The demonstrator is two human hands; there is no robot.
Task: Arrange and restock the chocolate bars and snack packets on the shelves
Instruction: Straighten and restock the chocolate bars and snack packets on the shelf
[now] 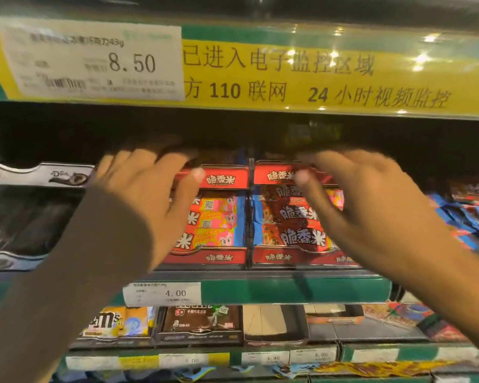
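- Hands first: the left hand (147,186) and right hand (351,186) are both spread over the middle shelf (288,288), fingers fairly straight and reaching toward the back of two red display boxes. Motion blur hides the fingertips, so I cannot tell whether either has hold of anything; nothing shows in the palms.
- The left red box (219,214) holds chocolate bars stacked flat in orange, pink and blue wrappers; the right red box (291,217), touching it, holds darker red bars of the same brand. Both look well filled and fairly tidy.
- Still to do, by my judgement: loose red and blue packets (465,217) lie jumbled at the far right of the same shelf, and a cardboard tray (274,324) on the shelf below looks empty.
- The dark chocolate trays (25,217) at left and the M&M's packs (114,322) below appear stocked.
- Overall the job seems partway through.
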